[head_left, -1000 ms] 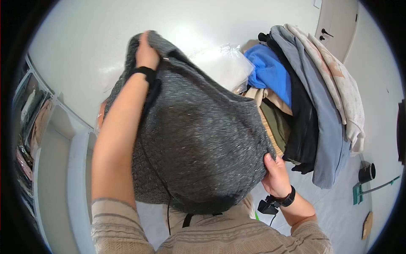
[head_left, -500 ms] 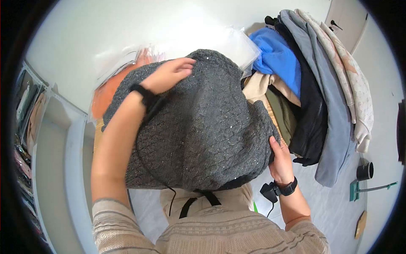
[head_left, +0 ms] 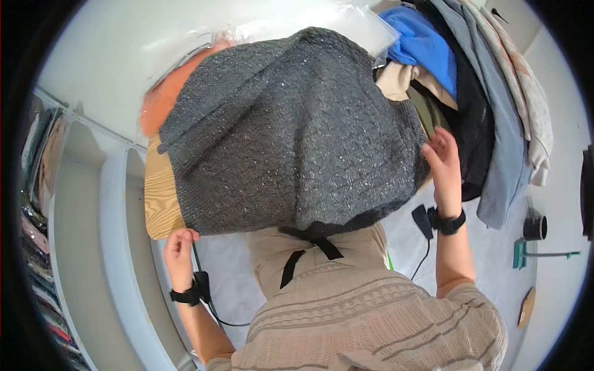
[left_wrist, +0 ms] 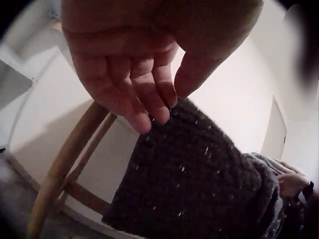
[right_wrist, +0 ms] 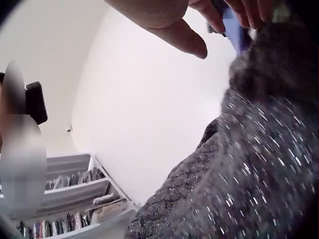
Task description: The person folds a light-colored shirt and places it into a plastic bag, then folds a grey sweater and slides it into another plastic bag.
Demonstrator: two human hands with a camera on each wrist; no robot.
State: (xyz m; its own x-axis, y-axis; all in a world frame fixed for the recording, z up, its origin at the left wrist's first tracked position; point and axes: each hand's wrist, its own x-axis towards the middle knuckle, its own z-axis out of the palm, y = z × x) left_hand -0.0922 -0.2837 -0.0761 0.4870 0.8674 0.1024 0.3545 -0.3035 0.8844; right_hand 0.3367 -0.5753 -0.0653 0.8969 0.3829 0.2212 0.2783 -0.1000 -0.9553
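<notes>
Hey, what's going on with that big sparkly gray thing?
A person has a dark gray knit garment spread over a wooden table. The left hand pinches its near left corner. The right hand is open at its right edge; whether it touches is hard to tell. Other clothes are heaped on the right.

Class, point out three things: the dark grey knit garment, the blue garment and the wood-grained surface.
Dark grey knit garment (head_left: 297, 136): head view, middle of its spread fabric.
Blue garment (head_left: 425, 48): head view, middle of its visible fabric.
Wood-grained surface (head_left: 162, 195): head view, its bare left part.
</notes>
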